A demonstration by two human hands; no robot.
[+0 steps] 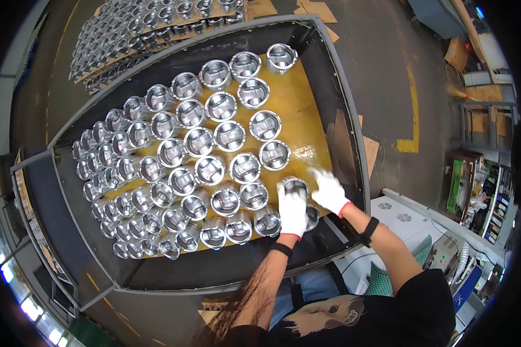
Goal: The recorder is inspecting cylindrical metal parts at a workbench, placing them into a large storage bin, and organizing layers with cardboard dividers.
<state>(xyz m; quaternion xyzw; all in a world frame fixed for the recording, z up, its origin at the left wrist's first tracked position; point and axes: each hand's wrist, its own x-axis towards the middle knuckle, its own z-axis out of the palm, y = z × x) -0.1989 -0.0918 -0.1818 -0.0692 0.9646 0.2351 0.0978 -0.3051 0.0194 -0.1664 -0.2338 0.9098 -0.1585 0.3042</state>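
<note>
My left hand [292,214], in a white glove with a red cuff, grips a silver metal piston [296,186] by its near left side. The glove hides part of that piston. Just to the right, my right hand [329,192], gloved the same way, has its fingers stretched out and slightly blurred, and nothing shows in it. Another piston [311,217] stands behind the left wrist, partly covered. Many more pistons [245,168] stand in rows on a yellow-brown sheet [295,92], their hollow sides facing up.
A large dark bin [348,110] with grey rims surrounds the pistons. Stacked layers of pistons [156,23] stand beyond its far left side. Cardboard pieces [370,147] lean by the right wall. A white cabinet [396,214] with round vents is at my right.
</note>
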